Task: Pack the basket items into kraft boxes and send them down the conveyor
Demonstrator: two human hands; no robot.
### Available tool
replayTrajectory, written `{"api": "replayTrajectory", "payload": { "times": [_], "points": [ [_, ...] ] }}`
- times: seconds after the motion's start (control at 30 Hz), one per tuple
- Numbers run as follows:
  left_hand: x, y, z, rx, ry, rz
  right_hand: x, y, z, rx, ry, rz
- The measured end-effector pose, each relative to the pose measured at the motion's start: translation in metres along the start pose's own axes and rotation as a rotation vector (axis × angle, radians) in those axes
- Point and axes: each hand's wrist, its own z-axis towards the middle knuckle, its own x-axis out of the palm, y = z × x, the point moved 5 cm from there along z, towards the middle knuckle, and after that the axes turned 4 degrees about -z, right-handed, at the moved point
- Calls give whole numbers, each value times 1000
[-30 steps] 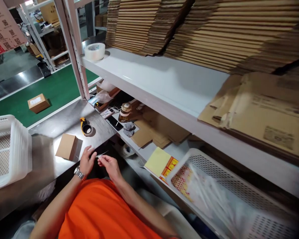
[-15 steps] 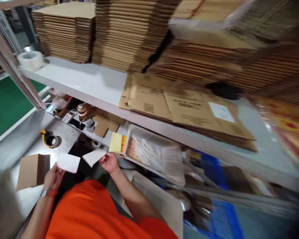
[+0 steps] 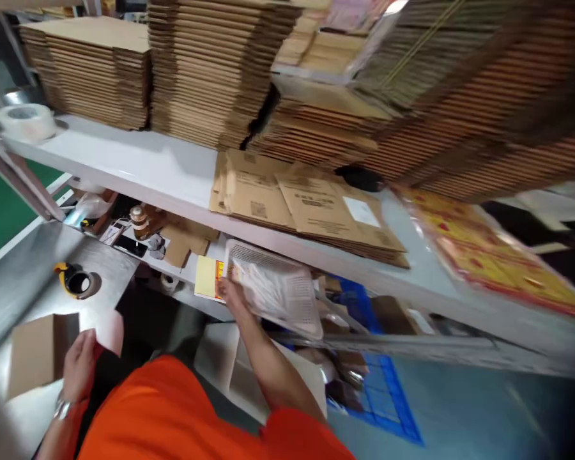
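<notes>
My left hand (image 3: 80,365), a watch on its wrist, pinches a white paper sheet (image 3: 112,329) by its edge, just right of a brown cardboard box (image 3: 32,358) on the metal table. Farther right, my right hand (image 3: 233,298) reaches to the lower shelf. Its blurred fingers are at the red-printed edge of a yellow paper pad (image 3: 206,276), beside the left end of a white plastic basket (image 3: 306,291). Bagged white sticks (image 3: 261,284) lie in that basket. Whether the right fingers grip anything is not clear.
A yellow tape dispenser (image 3: 76,281) sits on the metal table (image 3: 119,268). Flattened cartons (image 3: 335,211) and tall cardboard stacks (image 3: 201,76) fill much of the upper shelf (image 3: 138,160). Below are a phone (image 3: 131,246), a jar (image 3: 138,220) and a blue crate (image 3: 388,390).
My right hand has moved from a white sheet to the yellow pad; that sheet no longer shows in it. My left hand keeps its paper. The view has shifted right.
</notes>
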Motion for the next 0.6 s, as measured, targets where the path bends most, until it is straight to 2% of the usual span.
{"api": "replayTrajectory", "payload": {
  "times": [0.07,0.17,0.23,0.3,0.43,0.5,0.6],
  "points": [
    [4,-21,-14,106,80,78,69,-40,-20,220,253,-144],
    [5,-42,-32,222,221,121,169,-94,-73,505,703,-384],
    [-3,-44,-39,258,294,178,219,-115,-107,610,979,-530],
    [-17,-40,-46,275,342,224,258,-124,-127,594,1154,-600],
    [-58,-19,-58,367,343,201,313,-132,-139,431,1240,-646],
    [-87,0,-58,412,255,210,336,-136,-140,274,1226,-733],
    [-135,42,-44,397,56,245,371,-145,-145,-42,1155,-818]
  ]
}}
